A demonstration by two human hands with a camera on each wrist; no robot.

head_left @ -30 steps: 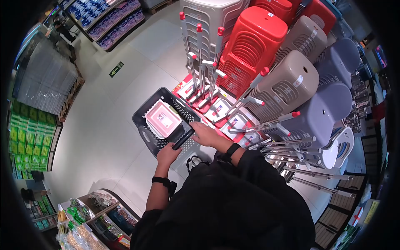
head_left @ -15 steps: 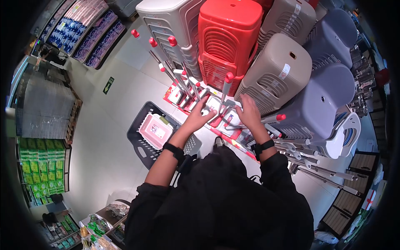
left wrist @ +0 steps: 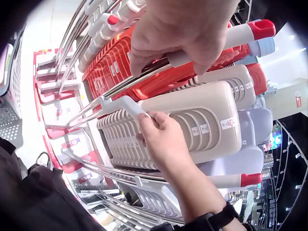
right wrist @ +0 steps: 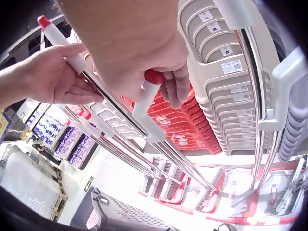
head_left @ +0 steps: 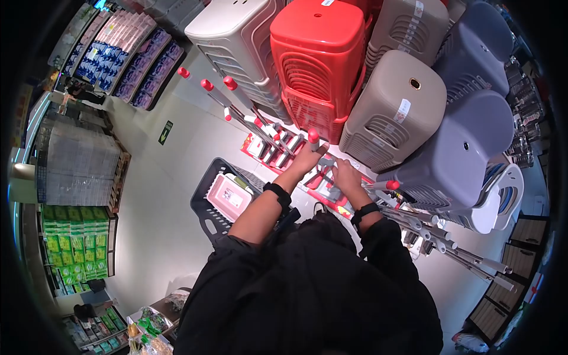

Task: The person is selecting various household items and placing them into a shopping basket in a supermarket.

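Both hands are at one long-handled mop (right wrist: 115, 108), which has twin metal rods, a pale grip with a red end and an angled grey side lever (left wrist: 126, 104). My left hand (head_left: 307, 158) holds the upper grip just below the red end; in the right wrist view the left hand's (right wrist: 50, 77) palm lies against the pole. With curled fingers, my right hand (head_left: 347, 177) grips the red-tipped end of the side lever. Seen from the left wrist, the right hand (left wrist: 163, 139) stands in front of beige stools. The mop's foot is among similar mops on a low red-edged display.
A dark shopping basket (head_left: 200, 204) with a pink-lidded container (head_left: 229, 197) stands on the floor to the left. Behind the mops rise stacks of red stools (head_left: 318, 44), beige stools (head_left: 390, 112) and grey-purple stools (head_left: 455, 157). More mop poles (head_left: 414, 219) lean at the right.
Both hands were on the basket's handle, then let go and reached right toward the mops with spread fingers. Now they hold one mop by its grip and lever. The basket stands on the floor.
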